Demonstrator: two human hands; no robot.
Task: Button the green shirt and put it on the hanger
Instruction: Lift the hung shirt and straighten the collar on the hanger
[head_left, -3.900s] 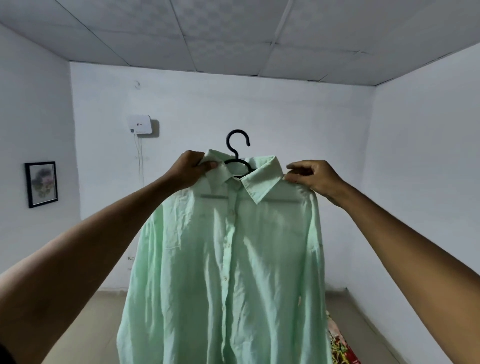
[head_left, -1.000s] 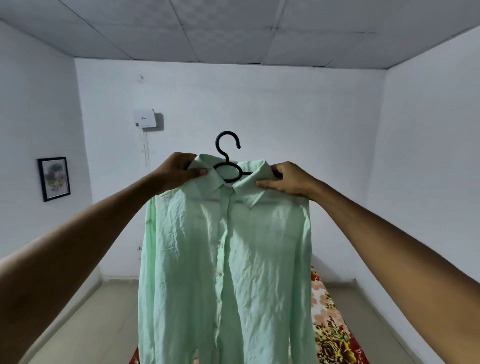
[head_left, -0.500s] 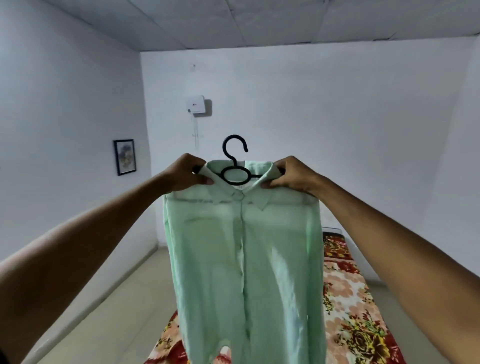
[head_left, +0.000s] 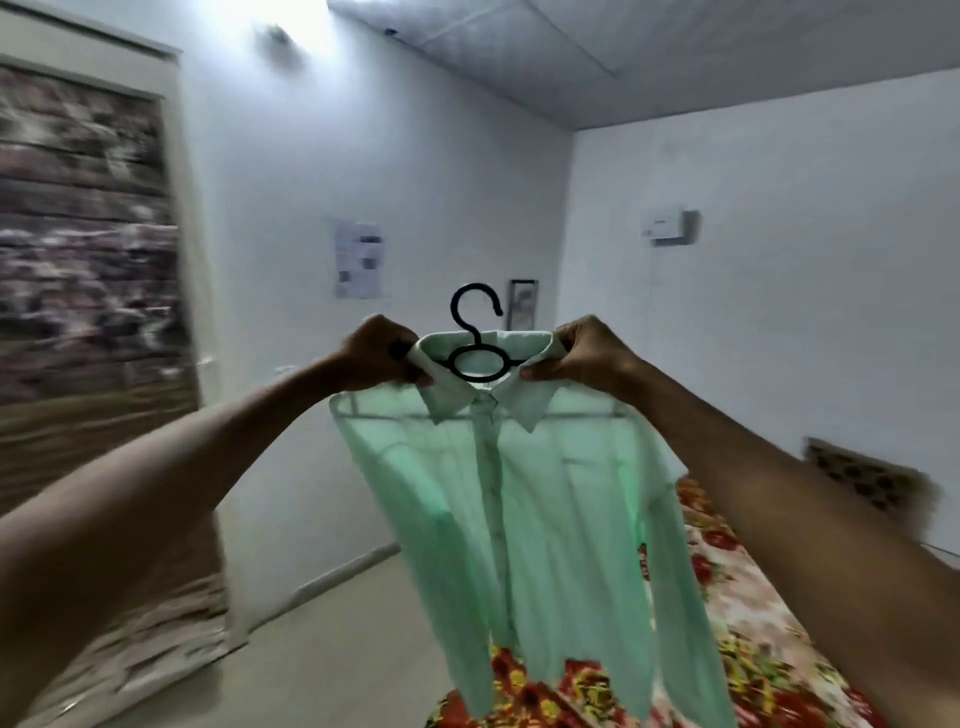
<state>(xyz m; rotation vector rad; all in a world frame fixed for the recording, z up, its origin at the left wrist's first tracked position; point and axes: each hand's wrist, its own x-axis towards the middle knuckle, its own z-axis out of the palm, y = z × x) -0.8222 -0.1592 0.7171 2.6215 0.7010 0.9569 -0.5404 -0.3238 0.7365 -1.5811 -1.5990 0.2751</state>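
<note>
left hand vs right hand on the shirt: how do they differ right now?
The left hand grips the collar end of the light green button-up shirt together with a dark stub of the black plastic hanger; the right hand pinches only collar fabric, as far as can be seen. The left grip sits a little lower than the right, so the collar line tilts slightly. Both hold the hung shirt up in the air at the collar.

No text can be read: the printed sheet (head_left: 357, 259) on the wall at eleven o'clock and the white wall box (head_left: 669, 227) at two o'clock are too blurred.
</note>
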